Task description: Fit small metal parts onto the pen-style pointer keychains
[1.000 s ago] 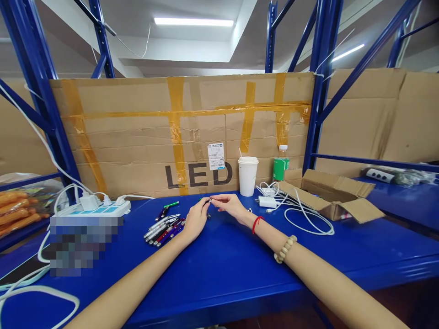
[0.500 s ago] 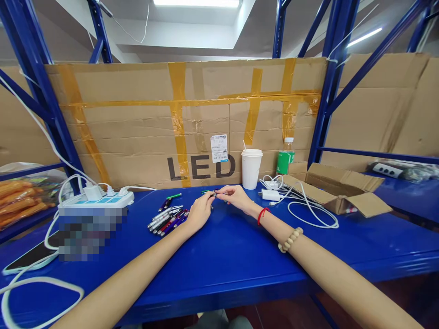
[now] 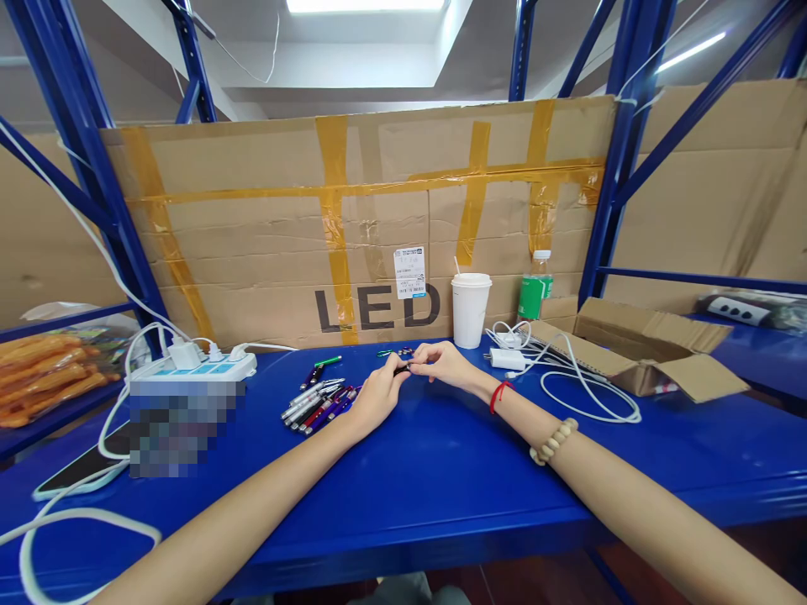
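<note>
My left hand (image 3: 378, 395) is closed, thumb and fingers pinching a small dark pen part (image 3: 402, 368) over the far middle of the table. From the right, my right hand (image 3: 445, 365) pinches at the other end of that piece, so the two sets of fingertips nearly meet. Most of the piece is hidden by the fingers. To the left of my left hand lies a pile of pens (image 3: 321, 405), silver, dark red and purple. Behind it are a few green and dark pen parts (image 3: 328, 361); more small pieces (image 3: 403, 351) lie just beyond my fingertips.
A white cup (image 3: 471, 313) with a straw and a green-labelled bottle (image 3: 535, 290) stand at the back. White cables with a charger (image 3: 508, 359) and an open cardboard box (image 3: 649, 344) lie right. On the left are a power strip (image 3: 214, 370) and a phone (image 3: 88, 462).
The view has shifted slightly, and the scene sits a little further right. Both hands stay together at the small piece; my left hand has turned slightly and its grip shows more clearly.
</note>
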Demonstrator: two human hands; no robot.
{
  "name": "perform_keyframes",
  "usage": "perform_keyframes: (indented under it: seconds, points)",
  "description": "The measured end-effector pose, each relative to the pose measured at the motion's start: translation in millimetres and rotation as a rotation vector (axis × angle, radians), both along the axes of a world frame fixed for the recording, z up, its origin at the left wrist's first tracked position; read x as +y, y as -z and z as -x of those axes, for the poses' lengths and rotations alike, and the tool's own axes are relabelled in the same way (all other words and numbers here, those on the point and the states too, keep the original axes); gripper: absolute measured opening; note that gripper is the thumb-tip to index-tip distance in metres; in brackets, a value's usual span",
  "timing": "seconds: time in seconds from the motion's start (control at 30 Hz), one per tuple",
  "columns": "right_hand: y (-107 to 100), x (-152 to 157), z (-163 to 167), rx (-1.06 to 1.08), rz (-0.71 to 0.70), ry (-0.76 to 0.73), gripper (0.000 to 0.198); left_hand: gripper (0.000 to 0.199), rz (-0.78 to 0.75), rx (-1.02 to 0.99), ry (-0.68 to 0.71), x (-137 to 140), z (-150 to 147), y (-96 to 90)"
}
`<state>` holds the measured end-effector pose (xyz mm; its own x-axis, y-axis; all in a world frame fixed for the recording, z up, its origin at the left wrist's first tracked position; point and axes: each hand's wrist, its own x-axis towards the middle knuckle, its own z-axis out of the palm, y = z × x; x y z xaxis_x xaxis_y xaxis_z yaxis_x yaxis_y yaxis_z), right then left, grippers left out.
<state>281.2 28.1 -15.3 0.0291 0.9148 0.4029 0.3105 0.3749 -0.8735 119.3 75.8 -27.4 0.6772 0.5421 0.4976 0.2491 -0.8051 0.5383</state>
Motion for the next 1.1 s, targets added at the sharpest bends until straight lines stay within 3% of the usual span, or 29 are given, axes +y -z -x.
perform_keyframes:
  seconds: [0.5,1.1]
  points:
    - [-6,-7,11,0.073,0.152,0.135,0.039,0.015,-0.067,-0.003,-0.12,-2,-1,-4.1]
    - [0,-8,15,0.12,0.208,0.146,0.047,0.027,-0.146,0.106,-0.209,-10,-1,-7.4]
